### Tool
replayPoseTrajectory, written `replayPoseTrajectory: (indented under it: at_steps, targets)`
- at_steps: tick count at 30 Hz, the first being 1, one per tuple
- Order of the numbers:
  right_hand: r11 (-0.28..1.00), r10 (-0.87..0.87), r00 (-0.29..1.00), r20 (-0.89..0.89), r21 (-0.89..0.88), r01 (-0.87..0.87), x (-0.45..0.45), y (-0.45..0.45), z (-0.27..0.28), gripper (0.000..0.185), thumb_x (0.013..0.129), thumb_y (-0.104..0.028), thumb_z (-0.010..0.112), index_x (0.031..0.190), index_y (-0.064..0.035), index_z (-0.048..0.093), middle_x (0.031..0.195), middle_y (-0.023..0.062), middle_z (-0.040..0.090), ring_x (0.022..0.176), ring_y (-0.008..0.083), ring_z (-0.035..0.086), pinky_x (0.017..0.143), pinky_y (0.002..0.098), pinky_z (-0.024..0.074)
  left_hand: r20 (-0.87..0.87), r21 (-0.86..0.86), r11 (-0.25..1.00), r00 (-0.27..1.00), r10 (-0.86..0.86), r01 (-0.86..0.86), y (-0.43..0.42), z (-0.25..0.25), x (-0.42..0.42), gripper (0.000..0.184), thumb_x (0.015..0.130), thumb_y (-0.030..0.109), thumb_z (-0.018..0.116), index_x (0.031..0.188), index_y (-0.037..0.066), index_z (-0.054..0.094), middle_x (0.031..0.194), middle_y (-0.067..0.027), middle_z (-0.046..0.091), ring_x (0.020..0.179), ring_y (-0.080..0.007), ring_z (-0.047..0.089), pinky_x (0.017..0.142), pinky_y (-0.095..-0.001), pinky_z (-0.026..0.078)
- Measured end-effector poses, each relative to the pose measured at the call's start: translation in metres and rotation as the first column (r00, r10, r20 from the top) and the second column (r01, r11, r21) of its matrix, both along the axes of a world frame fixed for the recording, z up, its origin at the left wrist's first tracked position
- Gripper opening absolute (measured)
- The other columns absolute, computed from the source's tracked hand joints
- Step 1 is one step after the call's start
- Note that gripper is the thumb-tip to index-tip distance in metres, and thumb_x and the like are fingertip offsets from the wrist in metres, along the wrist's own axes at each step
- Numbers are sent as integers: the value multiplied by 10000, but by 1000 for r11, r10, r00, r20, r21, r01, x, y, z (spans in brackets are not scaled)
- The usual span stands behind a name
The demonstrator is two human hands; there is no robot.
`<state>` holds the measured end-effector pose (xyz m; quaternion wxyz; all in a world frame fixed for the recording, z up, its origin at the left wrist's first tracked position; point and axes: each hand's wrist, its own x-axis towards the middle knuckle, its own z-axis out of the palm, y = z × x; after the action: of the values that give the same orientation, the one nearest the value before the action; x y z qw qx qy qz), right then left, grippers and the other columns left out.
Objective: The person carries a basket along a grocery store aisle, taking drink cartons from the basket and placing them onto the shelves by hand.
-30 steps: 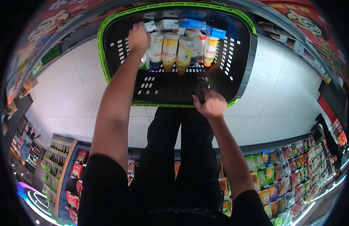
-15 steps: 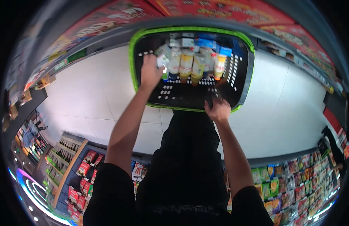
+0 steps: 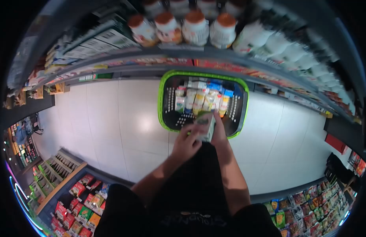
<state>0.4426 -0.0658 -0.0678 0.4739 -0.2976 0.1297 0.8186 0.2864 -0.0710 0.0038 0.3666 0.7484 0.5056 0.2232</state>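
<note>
Between my hands, above the near side of the green-rimmed black basket (image 3: 162,103), is a small white box with green print (image 3: 207,126). My right hand (image 3: 219,132) is wrapped round its right side. At the box's left side is my left hand (image 3: 185,144), its fingers bent and somewhat blurred, touching or very near the box. In the basket on the floor stand several bottles with white and yellow labels (image 3: 199,101), blue boxes (image 3: 214,86) behind them and a white and green pack (image 3: 180,103) at the left.
Ahead, a shelf holds several white jars with orange lids (image 3: 195,27), green and white boxes (image 3: 97,46) and white bottles (image 3: 256,36). Racks of snack bags (image 3: 77,207) stand at the lower left and lower right (image 3: 299,205). Pale floor tiles (image 3: 141,118) surround the basket.
Both hands have left the basket and come together at the small box, now lifted out of it. The view has tilted up, showing the shelf of jars; the basket looks smaller and lower.
</note>
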Motion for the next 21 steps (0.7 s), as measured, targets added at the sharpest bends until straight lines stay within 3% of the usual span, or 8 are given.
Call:
replayPoseTrajectory:
  at_steps: [1, 3, 5, 10, 12, 15, 16, 21]
  targets:
    - [998, 26, 993, -113, 51, -20, 4, -10, 3, 560, 970, -498, 365, 1218, -7, 472, 1076, 152, 609, 975, 295, 631, 853, 393, 517, 115, -68, 994, 989, 97, -90, -9, 13, 3, 455, 669, 24, 717, 1103, 51, 583, 1169, -154, 523, 1089, -352, 537, 842, -397, 507]
    - [1000, 21, 996, 92, -1, -21, -3, -22, 37, 607, 949, -541, 371, 1221, -7, 469, 1086, 164, 605, 997, 304, 614, 901, 431, 485, 163, -100, 986, 975, 151, -136, -17, 35, -4, 443, 690, 35, 723, 1110, 45, 583, 1176, -166, 529, 1106, -354, 534, 832, -400, 515]
    - [963, 137, 987, 79, -243, -114, -3, -27, 85, 622, 927, -558, 399, 1238, -23, 462, 1092, 160, 606, 1028, 294, 593, 937, 446, 452, 173, -120, 987, 977, 124, -104, -20, 52, -17, 461, 698, 38, 722, 1135, 47, 575, 1175, -171, 531, 1105, -357, 537, 826, -391, 521]
    - [986, 136, 991, -19, -98, -137, 5, -78, 97, 548, 908, -512, 448, 1207, -61, 535, 1102, 129, 625, 976, 261, 616, 872, 389, 481, 174, -136, 991, 984, 37, -13, -35, 63, -38, 544, 805, 52, 656, 1320, 82, 484, 1208, -168, 535, 1090, -305, 565, 782, -345, 544]
    - [990, 113, 994, -9, -89, -114, 3, -86, 116, 510, 915, -469, 450, 1205, -61, 546, 1084, 120, 643, 913, 258, 645, 823, 368, 508, 431, -627, 778, 843, 322, 24, -35, 78, -37, 542, 937, 120, 509, 1447, 124, 325, 1258, -147, 527, 989, -241, 622, 737, -318, 551]
    - [995, 78, 993, 88, -66, -72, -2, -92, 152, 556, 881, -467, 476, 1236, -41, 518, 1101, 149, 630, 927, 266, 640, 855, 379, 500, 354, -771, 630, 885, 302, 94, -22, 127, -36, 501, 1006, 205, 366, 1484, 149, 230, 1305, -163, 498, 858, -196, 658, 698, -305, 552]
    - [998, 60, 995, 74, -20, -59, -2, -92, 162, 512, 879, -407, 491, 1243, -47, 513, 1107, 144, 630, 969, 274, 635, 867, 378, 498, 510, -742, 633, 800, 317, 222, -23, 119, -38, 499, 1016, 285, 335, 1486, 156, 224, 1293, -191, 486, 783, -216, 669, 671, -310, 554]
    - [996, -21, 960, 279, 92, -6, -4, -90, 212, 434, 905, -323, 511, 1250, -60, 498, 1137, 124, 616, 1001, 262, 627, 875, 380, 507, 516, -735, 642, 795, 319, 219, -6, 144, -21, 545, 1000, 385, 392, 1465, 137, 251, 1257, -161, 491, 778, -218, 662, 648, -303, 557]
